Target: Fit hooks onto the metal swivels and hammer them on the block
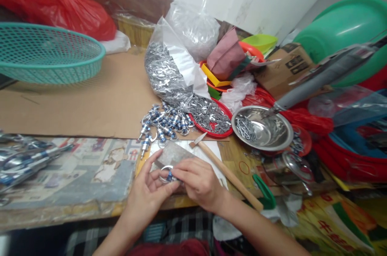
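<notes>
My left hand [154, 185] is closed around a silver key ring [165, 172] in front of a grey metal block [175, 154]. Thumb and fingers of my right hand [199, 181] pinch a small blue and silver metal piece [169, 175] at the ring, partly hidden by the fingertips. Just behind the block lies a pile of blue and silver keychains [165, 121]. Beside my right hand rests a hammer [226, 171] with a wooden handle. A red tray [229, 132] of small metal clips [211, 115] sits behind the hammer.
At right stands a steel bowl [272, 129] with metal pins [245, 128]. A clear bag [165, 68] of metal parts leans behind the keychains. A turquoise basket [54, 72] is at far left, above more blue and silver pieces [27, 163]. A green tool [264, 191] lies by the hammer's handle.
</notes>
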Tool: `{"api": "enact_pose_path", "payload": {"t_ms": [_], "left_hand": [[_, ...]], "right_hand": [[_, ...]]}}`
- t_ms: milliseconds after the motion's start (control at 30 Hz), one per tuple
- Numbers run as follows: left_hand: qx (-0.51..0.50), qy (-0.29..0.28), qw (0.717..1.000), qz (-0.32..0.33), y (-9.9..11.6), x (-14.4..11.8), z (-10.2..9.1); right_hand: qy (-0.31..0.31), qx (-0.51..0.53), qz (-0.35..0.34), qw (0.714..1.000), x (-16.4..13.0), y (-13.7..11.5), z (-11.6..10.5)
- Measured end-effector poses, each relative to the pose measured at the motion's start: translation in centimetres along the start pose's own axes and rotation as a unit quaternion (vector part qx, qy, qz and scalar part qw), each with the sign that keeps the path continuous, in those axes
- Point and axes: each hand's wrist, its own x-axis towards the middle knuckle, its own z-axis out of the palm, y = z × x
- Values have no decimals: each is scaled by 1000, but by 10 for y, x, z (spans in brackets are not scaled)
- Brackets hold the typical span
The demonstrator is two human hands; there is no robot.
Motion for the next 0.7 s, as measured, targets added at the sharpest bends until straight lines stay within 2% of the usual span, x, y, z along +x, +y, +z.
{"api": "enact_pose_path", "payload": {"t_ms": [133, 433, 533, 600, 667, 700], "left_hand": [[0, 8, 1000, 2, 2, -2, 2], [9, 15, 1000, 6, -2, -2, 1], [10, 22, 1000, 9, -4, -1, 1], [18, 27, 999, 12, -6, -1, 0], [31, 30, 999, 12, -7, 0, -1], [36, 31, 999, 12, -7, 0, -1]], "right_hand": [[-46, -77, 25, 996, 0, -3, -2], [-113, -117, 84, 983, -6, -18, -7], [-91, -67, 120, 986, -14, -14, -10], [-35, -40, 159, 986, -23, -2, -17], [14, -70, 232, 970, -34, 18, -25], [10, -102, 276, 956, -39, 28, -30]]}}
